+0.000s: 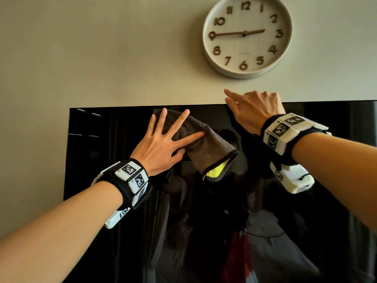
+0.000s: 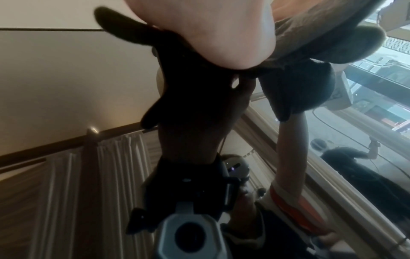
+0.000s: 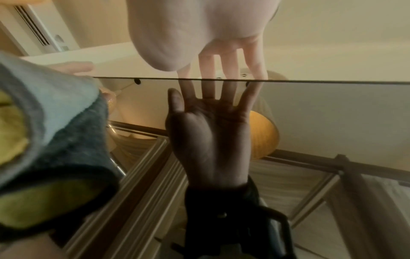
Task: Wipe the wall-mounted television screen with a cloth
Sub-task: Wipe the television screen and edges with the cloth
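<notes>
Fingers [image 1: 173, 127] of my left hand [image 1: 161, 148] lie straight and fanned, pressing the grey cloth [image 1: 206, 148] flat against the black television screen [image 1: 98, 160] near its top edge, the cloth's yellow-green underside showing where its lower corner folds. My right hand [image 1: 253, 111] is released too, fingers [image 3: 252, 57] stretched over the screen's top edge onto the wall [image 1: 102, 58], both forearms reaching up, wrists strapped with black-and-white coded marker blocks [image 1: 132, 176]. Above hangs a round clock [image 1: 247, 35] with numerals 1 to 12; its small print is unreadable.
</notes>
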Demonstrator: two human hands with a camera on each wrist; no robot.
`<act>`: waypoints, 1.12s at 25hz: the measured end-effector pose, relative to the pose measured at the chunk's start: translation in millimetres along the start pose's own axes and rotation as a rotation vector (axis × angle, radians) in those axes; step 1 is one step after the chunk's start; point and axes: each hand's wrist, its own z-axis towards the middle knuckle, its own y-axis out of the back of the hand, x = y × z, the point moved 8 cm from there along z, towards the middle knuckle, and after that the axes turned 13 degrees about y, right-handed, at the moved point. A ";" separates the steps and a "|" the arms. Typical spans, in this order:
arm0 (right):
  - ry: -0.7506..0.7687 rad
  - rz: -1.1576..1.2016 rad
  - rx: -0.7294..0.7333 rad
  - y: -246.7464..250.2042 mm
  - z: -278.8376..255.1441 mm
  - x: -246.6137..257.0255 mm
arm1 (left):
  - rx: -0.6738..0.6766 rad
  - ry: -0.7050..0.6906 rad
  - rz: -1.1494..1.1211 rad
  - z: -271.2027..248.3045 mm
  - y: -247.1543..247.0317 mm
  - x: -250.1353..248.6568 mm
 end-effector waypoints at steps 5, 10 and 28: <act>-0.012 0.003 0.034 -6.0 19.4 35.6 | -0.013 0.074 -0.007 -18.0 -13.4 37.1; -0.016 -0.090 0.073 -5.1 16.9 40.6 | -0.002 0.119 -0.037 -20.3 -17.8 42.0; 0.011 0.055 0.042 -5.6 63.7 134.4 | 0.081 0.065 -0.028 -43.1 -28.1 106.6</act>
